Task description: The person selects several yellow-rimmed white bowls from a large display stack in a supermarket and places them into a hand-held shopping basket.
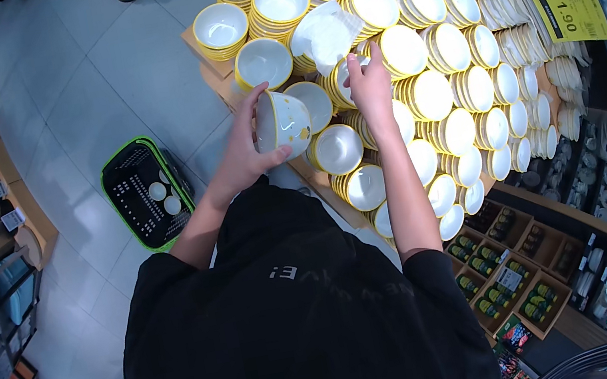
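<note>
My left hand [251,150] grips a white ceramic bowl [294,121] by its side, with thumb and fingers spread around it. The bowl is tipped sideways and shows yellow spots on its outer wall. Over the stacked bowls, my right hand [372,89] has its fingers apart, close to a yellow-rimmed bowl [343,85] that it partly covers. Nothing shows in its grasp; whether the fingertips touch that bowl is unclear. A crumpled sheet of white wrapping paper [326,36] lies across a neighbouring stack, just beyond the right hand.
Many stacked yellow-rimmed bowls [279,2] fill the wooden display [218,83]. On the tiled floor at left stands a black shopping basket [124,190] with a green rim, holding several small white round items. A yellow price sign [571,14] juts out at right, above compartmented wooden crates [543,269].
</note>
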Motion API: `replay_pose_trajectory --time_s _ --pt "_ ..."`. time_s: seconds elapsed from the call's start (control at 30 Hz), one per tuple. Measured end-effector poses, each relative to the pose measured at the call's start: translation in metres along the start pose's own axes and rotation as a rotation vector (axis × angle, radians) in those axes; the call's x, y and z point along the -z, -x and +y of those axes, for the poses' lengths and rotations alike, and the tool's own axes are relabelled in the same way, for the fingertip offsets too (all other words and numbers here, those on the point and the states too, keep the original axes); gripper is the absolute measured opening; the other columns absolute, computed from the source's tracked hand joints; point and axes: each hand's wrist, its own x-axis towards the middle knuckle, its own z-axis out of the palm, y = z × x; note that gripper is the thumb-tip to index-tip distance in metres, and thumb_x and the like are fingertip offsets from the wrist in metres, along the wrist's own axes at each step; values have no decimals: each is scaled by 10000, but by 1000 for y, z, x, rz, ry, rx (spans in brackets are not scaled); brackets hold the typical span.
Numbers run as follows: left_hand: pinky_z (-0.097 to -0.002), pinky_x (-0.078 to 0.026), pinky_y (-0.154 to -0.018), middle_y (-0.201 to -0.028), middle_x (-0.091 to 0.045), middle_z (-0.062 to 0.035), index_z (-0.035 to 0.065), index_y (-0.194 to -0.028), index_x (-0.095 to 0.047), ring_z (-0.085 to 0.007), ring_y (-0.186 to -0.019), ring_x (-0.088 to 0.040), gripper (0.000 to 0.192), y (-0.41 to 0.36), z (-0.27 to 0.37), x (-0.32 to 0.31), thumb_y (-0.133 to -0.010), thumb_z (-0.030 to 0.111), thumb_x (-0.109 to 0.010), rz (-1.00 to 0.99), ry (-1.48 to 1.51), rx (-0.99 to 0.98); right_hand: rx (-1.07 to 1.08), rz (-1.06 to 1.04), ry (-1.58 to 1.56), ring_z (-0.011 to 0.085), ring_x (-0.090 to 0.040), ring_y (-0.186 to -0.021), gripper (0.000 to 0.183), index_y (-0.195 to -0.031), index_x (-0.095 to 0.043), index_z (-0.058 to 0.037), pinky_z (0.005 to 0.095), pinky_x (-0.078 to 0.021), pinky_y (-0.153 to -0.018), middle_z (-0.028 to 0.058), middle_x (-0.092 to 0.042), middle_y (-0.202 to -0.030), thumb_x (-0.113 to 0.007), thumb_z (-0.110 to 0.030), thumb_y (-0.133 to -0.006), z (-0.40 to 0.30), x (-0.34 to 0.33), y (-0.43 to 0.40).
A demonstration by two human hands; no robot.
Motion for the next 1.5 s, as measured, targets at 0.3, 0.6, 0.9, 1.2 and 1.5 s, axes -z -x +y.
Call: replay_pose_trajectory --time_s 0.3,0.6,0.9,1.2,1.5 --pt "-387 -243 -1140 -1396 -344 -152 43 -1477 -264 -282 -1348 -334 1001 6 -7 -12 -661 286 -789 -51 -36 13 648 132 363 438 -477 -1185 394 -1261 -538 59 477 -384 -1028 287 -524 -1232 -546 -178 -947 -6 -27 -24" --pt "-440 -343 -1074 -1392 -357 -134 91 -1477 -274 -289 -1346 -333 1018 10 1 -13 -655 370 -806 -72 -279 -74 363 -361 798 394 -578 -1090 664 -993 -674 75 441 -438 -976 271 -619 -1122 -586 -572 -876 -14 -57 -57" --pt "-438 -306 -1108 -1366 -368 -195 60 -1454 -305 -371 -1306 -363 1007 16 -1 -13 -621 325 -805 58 -535 -171 564 49 475 382 -547 -1169 612 -1177 -600 79 441 -457 -970 246 -597 -1220 -677 -436 -855 -35 -27 2" --pt "-486 -386 -1040 -1393 -353 -222 142 -1448 -350 -418 -1229 -414 989 18 24 -53 -609 344 -833 -145 -1059 -304 128 -271 52 374 -593 -1125 463 -1354 -452 17 405 -443 -981 247 -604 -1214 -492 -34 -896 -6 10 136" --pt "-462 -339 -1092 -1438 -347 -180 103 -1471 -284 -358 -1345 -361 1093 11 16 -92 -600 347 -897 -367 -174 -509 -287 -19 -784 212 -601 -1072 431 -1318 -491 74 329 -479 -928 147 -600 -1202 -520 6 -893 44 68 173"
